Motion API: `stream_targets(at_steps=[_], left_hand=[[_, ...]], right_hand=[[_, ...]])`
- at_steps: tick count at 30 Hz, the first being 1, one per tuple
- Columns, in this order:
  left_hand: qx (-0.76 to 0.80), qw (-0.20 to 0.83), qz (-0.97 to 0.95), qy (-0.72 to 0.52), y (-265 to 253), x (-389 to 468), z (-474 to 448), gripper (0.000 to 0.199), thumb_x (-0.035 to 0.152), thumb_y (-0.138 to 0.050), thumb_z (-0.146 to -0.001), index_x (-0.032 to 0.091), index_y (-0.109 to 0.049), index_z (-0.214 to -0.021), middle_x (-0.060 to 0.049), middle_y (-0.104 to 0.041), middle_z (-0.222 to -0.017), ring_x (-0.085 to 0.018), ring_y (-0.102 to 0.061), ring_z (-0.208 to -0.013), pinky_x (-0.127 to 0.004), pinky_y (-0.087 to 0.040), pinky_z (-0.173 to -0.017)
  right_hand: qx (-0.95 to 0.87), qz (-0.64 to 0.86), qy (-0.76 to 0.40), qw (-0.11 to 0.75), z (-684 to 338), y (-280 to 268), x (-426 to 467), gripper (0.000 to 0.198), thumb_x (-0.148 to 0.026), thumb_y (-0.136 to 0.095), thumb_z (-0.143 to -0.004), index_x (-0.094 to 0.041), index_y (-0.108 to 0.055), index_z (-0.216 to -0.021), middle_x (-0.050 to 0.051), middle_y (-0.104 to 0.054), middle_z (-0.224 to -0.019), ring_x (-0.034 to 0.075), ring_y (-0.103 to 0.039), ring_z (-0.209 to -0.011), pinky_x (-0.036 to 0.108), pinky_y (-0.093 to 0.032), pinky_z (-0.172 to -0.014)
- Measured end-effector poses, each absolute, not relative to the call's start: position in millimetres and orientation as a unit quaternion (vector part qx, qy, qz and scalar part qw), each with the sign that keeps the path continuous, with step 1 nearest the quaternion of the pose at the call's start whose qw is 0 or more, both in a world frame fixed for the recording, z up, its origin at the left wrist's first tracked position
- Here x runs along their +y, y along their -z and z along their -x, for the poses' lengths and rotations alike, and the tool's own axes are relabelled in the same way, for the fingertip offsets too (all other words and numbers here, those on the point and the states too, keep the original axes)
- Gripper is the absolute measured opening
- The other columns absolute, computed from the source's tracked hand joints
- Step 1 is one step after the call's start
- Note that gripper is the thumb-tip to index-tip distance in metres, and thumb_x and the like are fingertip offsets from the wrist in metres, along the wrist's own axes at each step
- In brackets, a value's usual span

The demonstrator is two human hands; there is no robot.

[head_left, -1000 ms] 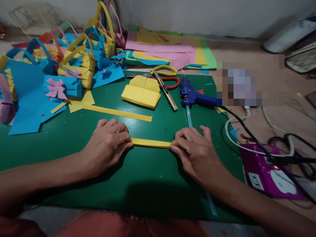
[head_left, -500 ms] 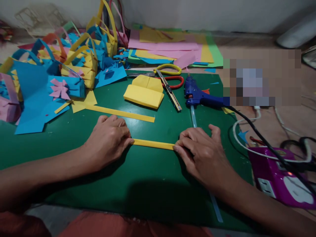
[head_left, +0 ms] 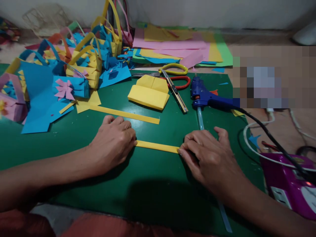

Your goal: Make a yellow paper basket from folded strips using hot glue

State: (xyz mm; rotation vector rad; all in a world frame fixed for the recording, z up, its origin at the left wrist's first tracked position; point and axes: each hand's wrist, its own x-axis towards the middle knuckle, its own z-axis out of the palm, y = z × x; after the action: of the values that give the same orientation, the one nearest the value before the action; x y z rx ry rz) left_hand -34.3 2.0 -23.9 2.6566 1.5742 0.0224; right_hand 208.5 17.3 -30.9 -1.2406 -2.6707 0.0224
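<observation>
The left hand (head_left: 115, 143) and right hand (head_left: 207, 156) each keep a pinching grip on the narrow yellow paper strip (head_left: 158, 146), near middle of the green surface (head_left: 158, 168). Uneven tugging could crease it, I'd say; the right hand, over the glue stick (head_left: 200, 118), might jostle the blue glue gun (head_left: 202, 95).

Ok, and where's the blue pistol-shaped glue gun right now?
In the head view, the glue gun lies right of centre on the green tabletop, beyond your bare right hand and just right of the slim metal utility knife.
</observation>
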Motion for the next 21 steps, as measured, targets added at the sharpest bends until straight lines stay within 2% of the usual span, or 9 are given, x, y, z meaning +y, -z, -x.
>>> stream_targets(at_steps=[8,21], left_hand=[[0.506,0.026,-0.862,0.014,22.9,2.0,34.8,0.029,0.024,-0.039,-0.089,0.019,-0.057,-0.067,-0.003,-0.057,-0.069,-0.020,-0.050,-0.071,-0.039,-0.027,-0.071],[0.493,0.018,-0.869,-0.035,28.5,1.0,37.5,0.024,0.025,-0.043,-0.086,0.019,-0.055,-0.066,-0.003,-0.056,-0.067,-0.020,-0.048,-0.068,-0.038,-0.027,-0.068]], right_hand=[[-0.902,0.420,-0.016,0.100,-208.8,31.3,18.2,0.022,-0.017,-0.045,-0.083,-0.017,-0.057,-0.065,0.004,-0.059,-0.071,0.020,-0.054,-0.070,0.049,-0.027,-0.086],[-0.903,0.425,-0.011,0.053,-206.6,25.5,14.2,0.023,-0.015,-0.040,-0.085,-0.016,-0.056,-0.068,0.006,-0.059,-0.075,0.018,-0.050,-0.075,0.045,-0.026,-0.088]])
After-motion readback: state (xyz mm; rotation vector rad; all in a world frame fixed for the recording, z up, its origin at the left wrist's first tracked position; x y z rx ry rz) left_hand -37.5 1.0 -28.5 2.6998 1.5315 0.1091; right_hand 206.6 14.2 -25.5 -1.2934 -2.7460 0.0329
